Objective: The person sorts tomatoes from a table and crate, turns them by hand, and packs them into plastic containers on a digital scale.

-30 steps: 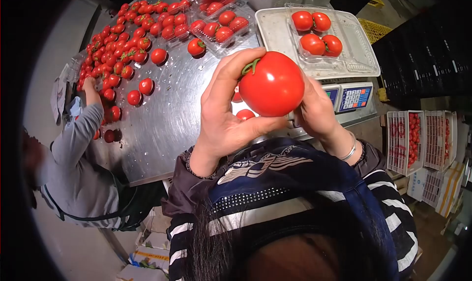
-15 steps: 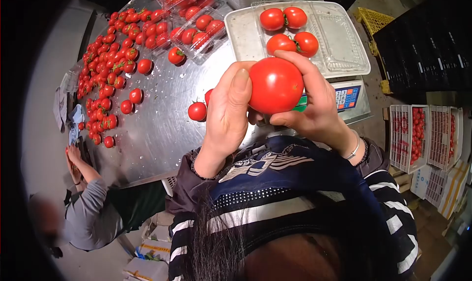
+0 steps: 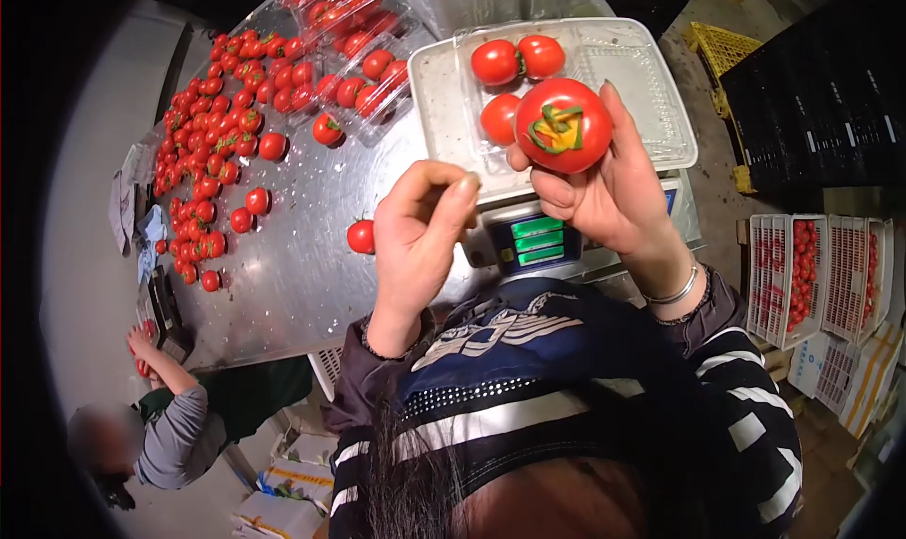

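Note:
My right hand (image 3: pixel 613 194) holds a large red tomato (image 3: pixel 580 114), its green and yellow stem end turned up to me. The tomato is above an open clear plastic container (image 3: pixel 613 76) and hides part of it. Several tomatoes (image 3: pixel 495 62) sit in that container, on the white tray (image 3: pixel 434 114) of a digital scale (image 3: pixel 538 242). To the left, my left hand (image 3: pixel 415 232) is closed, thumb against the bent index finger; whether anything is in the pinch is hidden. A single tomato (image 3: pixel 360 237) lies on the metal table beside my left hand.
Many loose tomatoes (image 3: pixel 203 152) cover the metal table's (image 3: pixel 293 284) left side. Filled clear containers (image 3: pixel 363 81) are at the back. A co-worker (image 3: pixel 179 435) is at lower left, a hand on red tomatoes. White crates (image 3: pixel 783 275) with tomatoes stand at right.
My left hand has let go of the tomato and moved down and left. My right hand has raised and turned the tomato, so its stem end now shows. The scale's display has come into view.

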`<state>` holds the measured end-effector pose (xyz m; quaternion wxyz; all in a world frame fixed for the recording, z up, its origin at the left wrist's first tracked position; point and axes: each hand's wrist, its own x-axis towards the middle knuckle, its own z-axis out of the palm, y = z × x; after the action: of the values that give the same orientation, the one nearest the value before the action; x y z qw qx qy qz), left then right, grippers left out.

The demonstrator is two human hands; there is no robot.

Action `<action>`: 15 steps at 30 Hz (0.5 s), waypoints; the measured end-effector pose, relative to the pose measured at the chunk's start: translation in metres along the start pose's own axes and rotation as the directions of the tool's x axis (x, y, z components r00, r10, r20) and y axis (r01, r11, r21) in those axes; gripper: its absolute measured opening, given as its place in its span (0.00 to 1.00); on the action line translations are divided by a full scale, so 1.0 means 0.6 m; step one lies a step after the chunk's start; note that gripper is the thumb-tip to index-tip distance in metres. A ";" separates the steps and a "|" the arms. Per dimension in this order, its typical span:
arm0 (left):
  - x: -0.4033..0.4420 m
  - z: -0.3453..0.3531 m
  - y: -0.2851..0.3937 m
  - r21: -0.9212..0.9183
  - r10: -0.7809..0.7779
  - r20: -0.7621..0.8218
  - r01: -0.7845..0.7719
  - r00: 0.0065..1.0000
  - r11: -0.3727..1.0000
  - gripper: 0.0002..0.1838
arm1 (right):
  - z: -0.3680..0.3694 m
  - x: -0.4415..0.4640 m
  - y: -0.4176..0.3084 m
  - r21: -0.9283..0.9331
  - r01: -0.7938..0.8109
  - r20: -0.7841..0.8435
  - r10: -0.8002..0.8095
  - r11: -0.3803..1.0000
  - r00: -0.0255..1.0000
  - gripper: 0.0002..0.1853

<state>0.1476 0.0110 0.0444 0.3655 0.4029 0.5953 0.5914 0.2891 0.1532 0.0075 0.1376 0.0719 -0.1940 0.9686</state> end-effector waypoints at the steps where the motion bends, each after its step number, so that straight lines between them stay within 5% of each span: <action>1: 0.003 0.002 -0.007 -0.007 0.007 0.011 -0.007 1.000 1.000 0.10 | 0.000 -0.003 -0.011 -0.048 0.048 -0.055 -0.051 0.998 0.997 0.30; 5: 0.007 0.005 -0.032 -0.015 0.044 -0.053 -0.045 0.998 0.999 0.09 | 0.009 -0.008 -0.038 -0.238 0.189 -0.249 -0.248 0.953 0.936 0.28; 8: 0.022 -0.001 -0.041 0.448 0.202 -0.020 -0.172 0.979 0.877 0.11 | 0.003 0.008 -0.055 -0.332 0.224 -0.318 -0.332 0.916 0.888 0.27; 9: 0.032 0.001 -0.045 0.446 0.205 -0.025 -0.173 0.978 0.878 0.11 | -0.008 0.020 -0.070 -0.736 0.196 -0.270 -0.547 0.648 0.793 0.26; 10: 0.048 0.007 -0.050 0.589 0.347 0.047 -0.306 0.937 0.748 0.15 | -0.016 0.031 -0.082 -0.968 0.080 -0.115 -0.706 0.237 0.698 0.25; 11: 0.063 0.013 -0.055 0.702 0.465 0.141 -0.419 0.874 0.576 0.19 | -0.021 0.040 -0.086 -0.969 0.080 -0.112 -0.704 0.235 0.701 0.25; 14: 0.108 0.036 -0.078 0.792 0.438 0.240 -0.435 0.866 0.427 0.27 | -0.042 0.066 -0.085 -0.933 -0.101 0.115 -0.554 -0.345 0.824 0.29; 15: 0.110 0.037 -0.086 0.793 0.445 0.238 -0.438 0.863 0.424 0.27 | -0.054 0.069 -0.085 -0.931 -0.096 0.123 -0.553 -0.351 0.824 0.29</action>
<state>0.1383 0.0815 -0.0049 -0.0376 0.6646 0.6754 0.3174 0.2618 0.2211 0.0038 0.3780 -0.2276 -0.8279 0.3462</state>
